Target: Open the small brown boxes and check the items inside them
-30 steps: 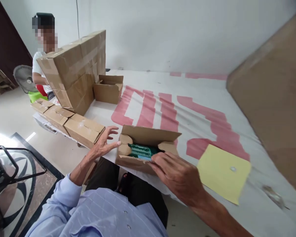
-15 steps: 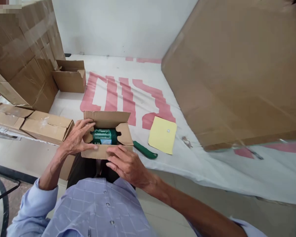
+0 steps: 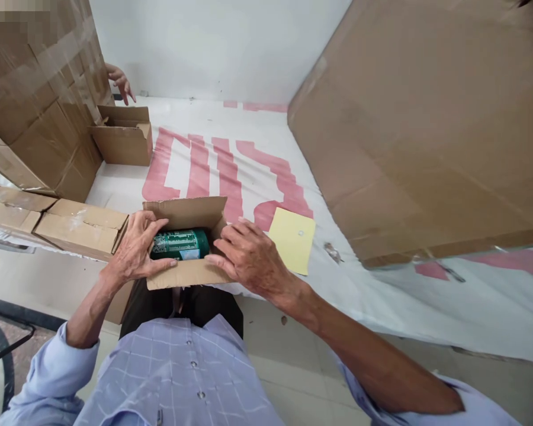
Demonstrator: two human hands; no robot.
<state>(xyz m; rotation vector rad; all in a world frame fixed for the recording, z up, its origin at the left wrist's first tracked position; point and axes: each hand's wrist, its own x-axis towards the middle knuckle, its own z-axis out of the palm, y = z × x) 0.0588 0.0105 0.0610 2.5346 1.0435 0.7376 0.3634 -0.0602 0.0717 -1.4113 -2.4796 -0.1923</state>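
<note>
An open cardboard box point(image 3: 186, 276) is at the table's front edge, its back flap raised. Inside it lies a dark green cylinder with a printed label point(image 3: 182, 244). My left hand point(image 3: 135, 248) grips the box's left end, thumb along the front wall and fingers over the back corner. At the right end, my right hand point(image 3: 251, 254) holds the box with its thumb inside the front and its fingers bent over the end. A yellow sheet point(image 3: 293, 239) lies just right of my right hand.
Closed cardboard boxes point(image 3: 82, 228) line the left front edge. Behind them are a taped stack point(image 3: 48, 112) and a small open box point(image 3: 127, 145), with another person's hand point(image 3: 122, 83) above it. A large carton point(image 3: 426, 136) fills the right side.
My right hand has moved up and right to the box's end, and the right end flap is no longer folded inward. The green-handled tool is now hidden. Another person's hand has appeared at the back left.
</note>
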